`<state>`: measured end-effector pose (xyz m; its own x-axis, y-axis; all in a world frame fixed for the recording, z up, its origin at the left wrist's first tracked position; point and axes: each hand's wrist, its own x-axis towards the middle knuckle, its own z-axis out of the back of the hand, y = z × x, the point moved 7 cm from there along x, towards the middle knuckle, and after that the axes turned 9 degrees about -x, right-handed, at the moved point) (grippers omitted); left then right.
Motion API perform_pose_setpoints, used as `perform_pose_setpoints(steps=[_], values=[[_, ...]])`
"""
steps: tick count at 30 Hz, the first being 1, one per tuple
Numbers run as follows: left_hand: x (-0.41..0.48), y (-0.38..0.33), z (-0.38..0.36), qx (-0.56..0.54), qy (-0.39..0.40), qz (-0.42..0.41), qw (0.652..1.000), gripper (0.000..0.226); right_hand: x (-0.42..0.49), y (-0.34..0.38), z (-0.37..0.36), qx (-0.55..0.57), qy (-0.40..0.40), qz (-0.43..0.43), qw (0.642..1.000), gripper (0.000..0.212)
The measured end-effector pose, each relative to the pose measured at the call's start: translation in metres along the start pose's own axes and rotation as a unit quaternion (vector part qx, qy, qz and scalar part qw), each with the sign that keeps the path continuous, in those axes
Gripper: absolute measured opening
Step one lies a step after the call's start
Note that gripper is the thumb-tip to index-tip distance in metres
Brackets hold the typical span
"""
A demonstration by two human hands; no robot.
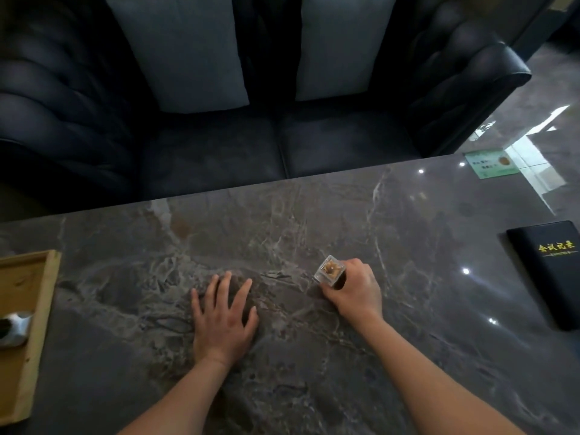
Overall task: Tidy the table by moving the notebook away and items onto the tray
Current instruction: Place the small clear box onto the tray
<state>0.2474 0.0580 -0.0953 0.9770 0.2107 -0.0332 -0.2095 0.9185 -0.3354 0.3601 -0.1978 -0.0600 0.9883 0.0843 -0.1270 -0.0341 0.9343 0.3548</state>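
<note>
My right hand (354, 290) is closed around a small clear square container (329, 270) with a brown lid or filling, standing on the marble table right of centre. My left hand (224, 312) lies flat on the table with fingers spread, holding nothing. A black notebook (552, 271) with gold lettering lies at the table's right edge, well apart from both hands. The wooden tray (40, 296) sits at the far left edge, and a shiny metal object (14, 328) rests inside it.
The dark marble table (282, 221) fills the lower view. A green card (489, 163) lies at its far right corner. Beyond the far edge stands a dark leather sofa (219, 146) with two grey cushions (182, 51).
</note>
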Motion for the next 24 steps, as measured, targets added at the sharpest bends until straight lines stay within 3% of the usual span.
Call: perform_pose_setpoints(steps=[4,10,16,24], values=[[-0.001,0.000,0.001,-0.002,0.000,0.003,1.000,0.059,-0.005,0.015,0.003,-0.005,-0.028,0.072,0.997,0.032],[0.000,-0.002,0.006,-0.009,0.015,0.011,1.000,0.059,-0.012,0.028,0.011,0.051,-0.027,0.064,0.996,0.036],[-0.007,0.013,0.023,-0.049,0.063,0.019,0.997,0.061,-0.026,0.067,0.017,0.061,-0.006,0.115,0.992,0.035],[-0.068,0.116,0.085,0.022,-0.017,0.107,0.994,0.056,-0.052,0.157,-0.009,0.072,0.031,0.185,0.980,0.028]])
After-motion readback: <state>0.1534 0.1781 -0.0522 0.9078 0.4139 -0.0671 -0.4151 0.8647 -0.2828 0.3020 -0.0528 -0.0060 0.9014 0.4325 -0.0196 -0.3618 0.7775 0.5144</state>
